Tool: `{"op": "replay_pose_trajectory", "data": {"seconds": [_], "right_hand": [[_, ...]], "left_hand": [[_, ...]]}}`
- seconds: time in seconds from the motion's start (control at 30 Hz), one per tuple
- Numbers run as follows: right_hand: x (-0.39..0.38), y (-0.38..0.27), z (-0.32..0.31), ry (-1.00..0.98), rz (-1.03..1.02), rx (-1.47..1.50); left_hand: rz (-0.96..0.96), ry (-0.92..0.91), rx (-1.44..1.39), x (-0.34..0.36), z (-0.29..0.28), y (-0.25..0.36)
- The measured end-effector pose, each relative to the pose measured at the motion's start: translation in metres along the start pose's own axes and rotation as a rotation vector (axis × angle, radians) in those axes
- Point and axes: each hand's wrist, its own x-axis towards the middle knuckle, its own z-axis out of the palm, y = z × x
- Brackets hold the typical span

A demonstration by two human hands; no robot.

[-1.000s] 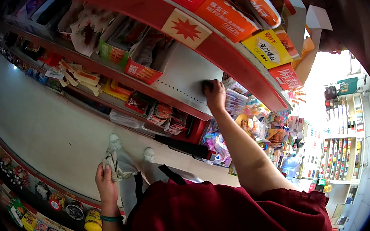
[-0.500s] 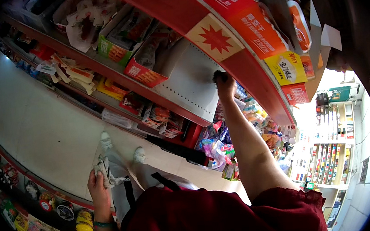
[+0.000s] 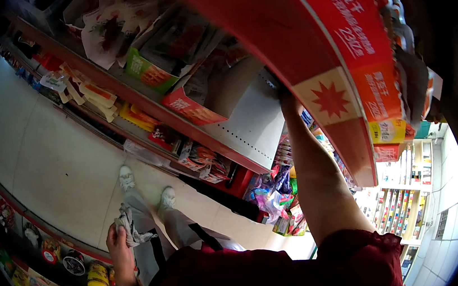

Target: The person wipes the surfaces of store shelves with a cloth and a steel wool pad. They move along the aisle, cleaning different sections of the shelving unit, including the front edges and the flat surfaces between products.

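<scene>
My left hand (image 3: 120, 250) is low at the left, its fingers closed on a crumpled grey cloth (image 3: 129, 226). My right arm stretches up into a shelving unit. On the bare part of a white perforated shelf board (image 3: 247, 132), my right hand (image 3: 291, 105) lies at the back right. The red edge of the shelf above (image 3: 285, 40) hides its fingers, so what they hold does not show. Left of it on the same board stands a red display carton (image 3: 193, 104), with a green carton (image 3: 149, 73) of packets beyond.
The upper shelf carries red and orange snack cartons (image 3: 360, 26) close above my right arm. Colourful bagged goods (image 3: 280, 193) hang below it. Behind my left hand, another shelf holds jars, among them a yellow one (image 3: 97, 279). Tiled floor (image 3: 67, 161) lies between.
My right hand, which held a small dark thing in plain sight, has gone farther under the upper shelf's edge. The view has moved closer to the shelves. The left hand keeps its cloth.
</scene>
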Motion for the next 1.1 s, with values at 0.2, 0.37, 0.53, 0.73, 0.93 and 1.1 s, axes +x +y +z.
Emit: {"op": "replay_pose_trajectory", "data": {"seconds": [0.2,0.37,0.53,0.73,0.93,1.1], "right_hand": [[0.026,-0.043,0.009,-0.090,-0.101,-0.005],[0.028,-0.009,-0.002,-0.167,-0.033,0.075],[0.039,-0.082,-0.005,-0.222,-0.029,-0.010],[-0.005,-0.166,-0.024,-0.001,-0.448,0.248],[-0.082,-0.196,-0.093,-0.114,-0.363,0.585],[-0.103,-0.210,-0.128,-0.342,-0.389,0.681]], "left_hand": [[-0.047,0.011,0.056,0.007,0.002,-0.002],[-0.034,0.040,-0.026,0.006,0.006,0.004],[-0.019,0.015,0.068,0.007,-0.006,-0.004],[-0.014,0.038,0.064,0.005,0.009,0.001],[0.005,-0.032,0.040,0.006,0.014,-0.020],[0.040,-0.075,0.046,0.002,0.019,-0.030]]}}
